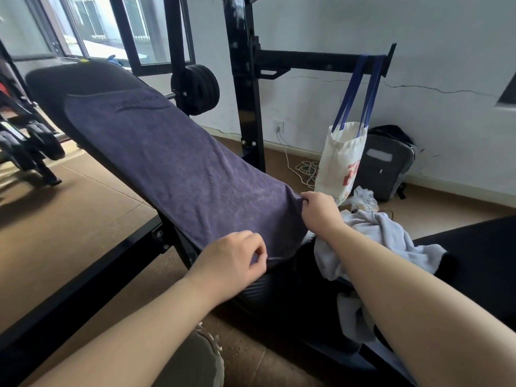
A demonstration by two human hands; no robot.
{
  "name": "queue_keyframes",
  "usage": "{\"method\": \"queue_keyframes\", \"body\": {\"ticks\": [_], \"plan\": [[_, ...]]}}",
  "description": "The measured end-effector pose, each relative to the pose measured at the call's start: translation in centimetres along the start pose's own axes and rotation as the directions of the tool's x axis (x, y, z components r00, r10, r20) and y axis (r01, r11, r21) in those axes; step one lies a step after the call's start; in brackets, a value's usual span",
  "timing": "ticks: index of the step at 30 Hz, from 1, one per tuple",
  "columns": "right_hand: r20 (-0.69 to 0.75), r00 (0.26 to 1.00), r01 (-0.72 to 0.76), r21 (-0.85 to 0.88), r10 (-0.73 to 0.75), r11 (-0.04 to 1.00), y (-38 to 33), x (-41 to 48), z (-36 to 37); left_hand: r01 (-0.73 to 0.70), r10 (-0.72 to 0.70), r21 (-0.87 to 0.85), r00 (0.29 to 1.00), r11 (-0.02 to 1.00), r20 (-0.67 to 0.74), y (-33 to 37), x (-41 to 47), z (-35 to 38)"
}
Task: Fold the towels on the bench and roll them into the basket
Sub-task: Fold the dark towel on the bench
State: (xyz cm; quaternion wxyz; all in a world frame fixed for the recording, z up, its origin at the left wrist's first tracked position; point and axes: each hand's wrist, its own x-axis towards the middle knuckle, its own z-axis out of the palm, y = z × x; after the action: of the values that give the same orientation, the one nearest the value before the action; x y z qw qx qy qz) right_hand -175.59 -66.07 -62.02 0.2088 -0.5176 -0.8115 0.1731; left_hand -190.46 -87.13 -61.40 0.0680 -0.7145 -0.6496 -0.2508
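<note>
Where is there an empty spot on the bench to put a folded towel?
The bare black pad above the purple towel, toward the window, is free. So is the black seat right of the crumpled pale towel. The middle is crowded: the left hand and right hand pinch the purple towel's near corners, beside the pale heap.

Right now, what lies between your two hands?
Only the purple towel's near hem, stretched between the left hand and right hand, in the head view.
</note>
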Motion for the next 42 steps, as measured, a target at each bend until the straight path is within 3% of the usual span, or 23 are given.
{"method": "queue_keyframes", "body": {"ticks": [3,6,8,11,13,15,18,19,23,25,32,36,42], "plan": [[-0.048,0.999,0.013,0.114,-0.008,0.993,-1.3,-0.3,-1.5,0.167,-0.179,-0.154,0.981,0.974,-0.069,0.0,0.7,-2.2],[-0.069,0.998,0.018,0.236,-0.001,0.972,-2.8,-0.5,-2.8,0.397,-0.449,-0.427,0.893,0.813,-0.025,-0.1,1.5,-3.9],[-0.092,0.996,0.026,0.301,0.002,0.953,-3.6,0.1,-3.4,0.461,-0.545,-0.528,0.839,0.713,-0.003,-0.3,1.9,-4.7],[-0.112,0.994,0.05,0.389,-0.007,0.92,-4.8,1.4,-3.9,0.492,-0.608,-0.585,0.794,0.645,-0.001,-1.1,2.1,-5.4],[-0.123,0.992,0.067,0.415,-0.017,0.907,-5.4,2.0,-4.2,0.504,-0.586,-0.519,0.81,0.69,0.006,-1.6,2.0,-4.8],[-0.122,0.992,0.072,0.408,-0.024,0.91,-5.8,2.3,-4.3,0.456,-0.479,-0.342,0.878,0.822,0.02,-1.6,1.4,-3.5],[-0.127,0.992,0.063,0.386,-0.015,0.92,-5.8,2.3,-4.0,0.311,-0.288,-0.123,0.942,0.943,0.174,-0.8,0.2,-1.4],[-0.134,0.991,0.063,0.378,-0.012,0.924,-5.7,2.2,-4.0,0.274,-0.26,-0.045,0.945,0.961,0.2,-0.6,-0.1,-0.8],[-0.167,0.985,0.096,0.348,-0.039,0.932,-4.8,1.6,-3.9,0.204,-0.232,0.259,0.969,0.944,0.08,-0.5,-0.6,0.5],[-0.19,0.98,0.114,0.34,-0.05,0.934,-4.3,1.3,-4.2,0.194,-0.23,0.325,0.97,0.926,0.078,-0.7,-0.5,0.7],[-0.216,0.971,0.171,0.329,-0.103,0.929,-3.5,0.7,-5.6,0.192,-0.221,0.249,0.971,0.949,0.093,-0.3,0.1,-0.4],[-0.219,0.969,0.188,0.373,-0.111,0.908,-3.3,0.5,-6.4,0.363,-0.362,-0.039,0.932,0.931,0.026,-0.6,0.3,-1.6],[-0.23,0.972,0.159,0.452,-0.057,0.878,-4.0,0.1,-7.3,0.379,-0.421,-0.263,0.899,0.887,-0.124,-1.9,0.9,-4.3]]}}
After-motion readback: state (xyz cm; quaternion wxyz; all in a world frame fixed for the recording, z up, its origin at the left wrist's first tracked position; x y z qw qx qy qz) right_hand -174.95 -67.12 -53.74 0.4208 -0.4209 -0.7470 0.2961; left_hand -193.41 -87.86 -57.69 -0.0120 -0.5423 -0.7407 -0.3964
